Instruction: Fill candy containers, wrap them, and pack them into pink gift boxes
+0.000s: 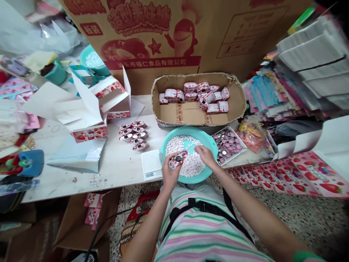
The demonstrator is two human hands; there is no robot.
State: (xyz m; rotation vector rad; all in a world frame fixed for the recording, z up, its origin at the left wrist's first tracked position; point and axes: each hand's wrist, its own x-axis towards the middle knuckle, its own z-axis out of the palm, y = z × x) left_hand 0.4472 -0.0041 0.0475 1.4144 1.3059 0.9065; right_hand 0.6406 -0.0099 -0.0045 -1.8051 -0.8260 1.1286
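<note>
My left hand (170, 171) grips a small strawberry-print candy box (178, 160), its dark opening facing up, over the left side of a turquoise basin (163, 153). Small white candies (192, 166) lie in the basin in heaps, with bare bottom showing between them. Over the basin's right side is my right hand (206, 155), its fingers drawn together just above the candies; whatever is between the fingertips is too small to make out. Left of the basin stand several more of the small boxes (138, 135) in a cluster, openings up.
Behind the basin, a cut-down carton (196, 118) holds several wrapped packs. A white scale (150, 165) sits left of the basin. To the right is a tray of round pink-and-silver pieces (228, 143). Unfolded white boxes (79, 116) stand left; printed strawberry sheets (302, 174) hang right.
</note>
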